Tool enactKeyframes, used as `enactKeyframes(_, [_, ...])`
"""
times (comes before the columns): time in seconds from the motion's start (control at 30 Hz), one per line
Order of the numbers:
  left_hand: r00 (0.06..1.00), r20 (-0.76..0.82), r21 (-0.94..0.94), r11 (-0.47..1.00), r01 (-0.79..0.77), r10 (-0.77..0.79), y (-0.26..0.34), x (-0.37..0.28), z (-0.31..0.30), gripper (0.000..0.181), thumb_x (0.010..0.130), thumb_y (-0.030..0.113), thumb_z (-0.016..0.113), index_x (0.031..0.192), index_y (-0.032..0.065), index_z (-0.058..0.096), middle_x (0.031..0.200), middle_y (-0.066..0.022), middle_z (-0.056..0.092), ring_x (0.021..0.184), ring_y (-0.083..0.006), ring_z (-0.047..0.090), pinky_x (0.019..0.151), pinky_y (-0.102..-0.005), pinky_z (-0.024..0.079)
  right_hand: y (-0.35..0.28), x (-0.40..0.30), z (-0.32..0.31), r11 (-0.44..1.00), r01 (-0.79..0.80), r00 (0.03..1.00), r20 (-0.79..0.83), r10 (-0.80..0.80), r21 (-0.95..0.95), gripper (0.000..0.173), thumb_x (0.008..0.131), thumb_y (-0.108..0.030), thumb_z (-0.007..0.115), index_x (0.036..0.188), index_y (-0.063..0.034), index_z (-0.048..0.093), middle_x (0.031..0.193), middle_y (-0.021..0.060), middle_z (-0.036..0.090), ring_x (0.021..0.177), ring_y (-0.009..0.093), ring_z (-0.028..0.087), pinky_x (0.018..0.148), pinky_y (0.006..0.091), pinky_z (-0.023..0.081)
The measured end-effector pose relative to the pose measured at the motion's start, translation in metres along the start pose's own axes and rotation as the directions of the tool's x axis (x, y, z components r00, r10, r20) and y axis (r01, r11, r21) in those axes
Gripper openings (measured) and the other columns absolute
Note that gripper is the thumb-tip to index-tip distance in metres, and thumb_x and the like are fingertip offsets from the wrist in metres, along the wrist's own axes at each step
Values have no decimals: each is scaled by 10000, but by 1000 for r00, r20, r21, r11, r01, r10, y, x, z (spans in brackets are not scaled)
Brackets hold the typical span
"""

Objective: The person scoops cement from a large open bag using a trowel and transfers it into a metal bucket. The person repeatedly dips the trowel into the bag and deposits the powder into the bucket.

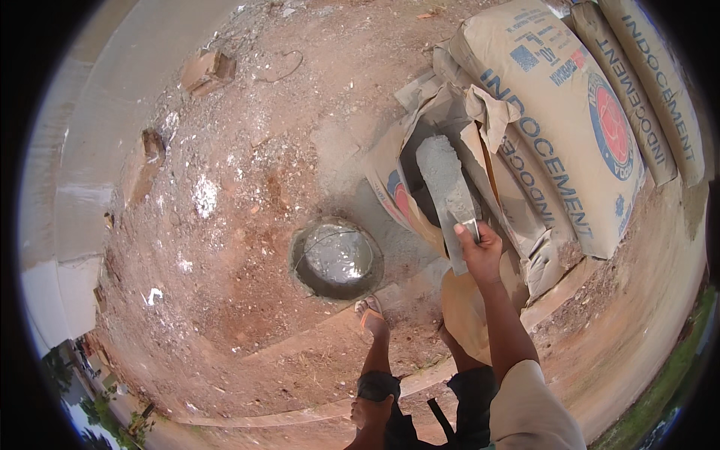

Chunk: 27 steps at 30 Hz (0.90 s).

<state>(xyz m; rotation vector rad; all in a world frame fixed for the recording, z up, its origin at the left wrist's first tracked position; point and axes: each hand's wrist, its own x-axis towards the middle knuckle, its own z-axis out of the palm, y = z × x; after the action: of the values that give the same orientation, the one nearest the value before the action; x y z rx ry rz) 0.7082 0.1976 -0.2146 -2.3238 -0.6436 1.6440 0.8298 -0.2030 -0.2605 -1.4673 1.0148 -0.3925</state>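
My right hand [482, 250] grips the handle of a flat rectangular plastering trowel [454, 197]. Grey cement powder [439, 160] is heaped along the far part of its blade. The trowel is over the torn-open mouth of a paper cement bag [419, 222], whose inside is dark and partly hidden. Left of the bag, a round cement-crusted bucket [295, 264] holds a wet, shiny grey mix [340, 256], with a thin wire handle across it. My left hand [371, 409] rests by my left knee; its fingers are partly hidden, and no object shows in it.
Full Indocement bags [540, 129] lie to the right, with more bags [655, 73] behind. Broken bricks [208, 73] and a brick piece [145, 163] sit on rubble-strewn soil at the left. My sandalled foot [370, 315] is close to the bucket. A smooth concrete surface [107, 101] borders the soil.
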Motion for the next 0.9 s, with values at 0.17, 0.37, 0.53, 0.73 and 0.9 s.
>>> enactKeyframes(0.17, [1000,-5,-9,1000,-8,8,-5,-4,-6,1011,661,617,821,1352,-42,485,1343,-202,560,1272,-336,553,1094,-444,427,-45,-78,-15,996,-60,997,37,62,-69,165,929,-165,747,889,-42,644,703,-64,562,602,8,474,520,214,385])
enactKeyframes(0.37, [1000,5,-61,998,21,-21,-16,1,8,987,691,599,805,1358,-47,471,1358,-192,551,1288,-333,534,1096,-442,419,-48,-162,-7,985,-92,974,191,119,-144,140,917,-116,730,984,-12,666,733,-43,588,630,25,496,558,218,420])
enactKeyframes(0.53, [999,41,-104,995,4,0,-18,2,6,979,694,592,797,1361,-45,469,1349,-194,560,1300,-329,524,1095,-438,417,18,-186,40,967,-133,939,284,193,-218,167,914,-126,742,829,-44,624,648,-73,516,585,13,447,529,217,382])
enactKeyframes(0.73, [1000,10,-94,995,24,-23,-26,3,11,983,692,599,788,1363,-42,466,1359,-201,560,1321,-337,507,1123,-434,385,157,-160,120,851,48,935,322,146,-524,308,891,-266,787,771,-23,641,614,-27,541,614,60,452,558,264,396])
enactKeyframes(0.9, [999,24,-129,991,-35,38,-8,9,15,976,695,603,786,1359,-38,467,1367,-203,556,1334,-336,491,1139,-433,364,200,-104,156,799,-375,873,112,476,-470,476,851,-419,789,759,28,652,631,126,634,559,250,625,546,401,476])
